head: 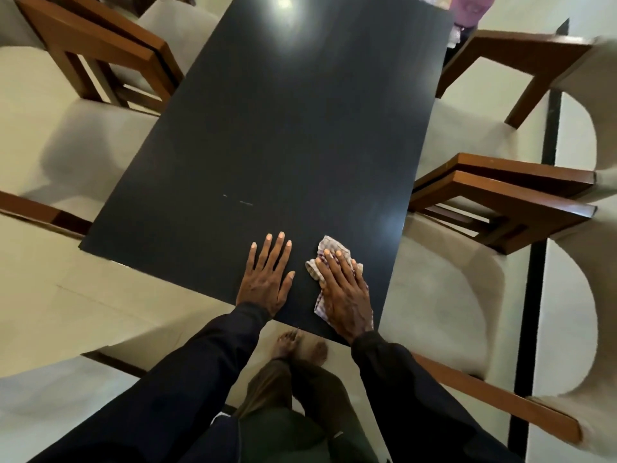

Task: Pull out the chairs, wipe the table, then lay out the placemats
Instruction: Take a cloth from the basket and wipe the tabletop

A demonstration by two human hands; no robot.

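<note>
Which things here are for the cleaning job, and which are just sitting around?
For the job:
- dark table
- checked cloth, pressed flat under the right hand
- left hand, flat on the table
- wooden chairs, such as the one on the right

Just sitting around:
- pink thing past the table's far end, too blurred to name

The scene is viewed from head height, steeply downward and forward, close over the near table (267, 128) edge.
</note>
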